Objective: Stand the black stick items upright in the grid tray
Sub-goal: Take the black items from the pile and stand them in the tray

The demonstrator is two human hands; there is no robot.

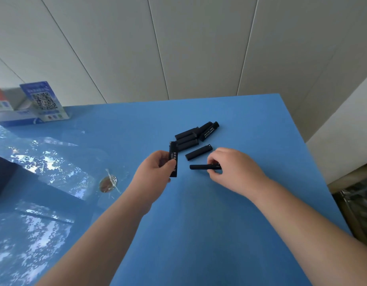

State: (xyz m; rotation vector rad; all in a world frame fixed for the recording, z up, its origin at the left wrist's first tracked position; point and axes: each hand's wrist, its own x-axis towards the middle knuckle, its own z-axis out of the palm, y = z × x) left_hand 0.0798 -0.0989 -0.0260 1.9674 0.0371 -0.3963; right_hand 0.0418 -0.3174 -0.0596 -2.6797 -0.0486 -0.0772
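Black stick (173, 159) is standing upright in the left grip (155, 168), while the right grip (232, 168) is pinching another stick (203, 167) lying on the blue table (219, 223).

The right hand (232, 170) hides one end of a black stick (201, 167); its white print is unreadable.

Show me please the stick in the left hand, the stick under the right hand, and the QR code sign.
Stick in left hand (173, 155): head view, middle of printed side.
Stick under right hand (200, 167): head view, bare barrel.
QR code sign (44, 101): head view, code square.
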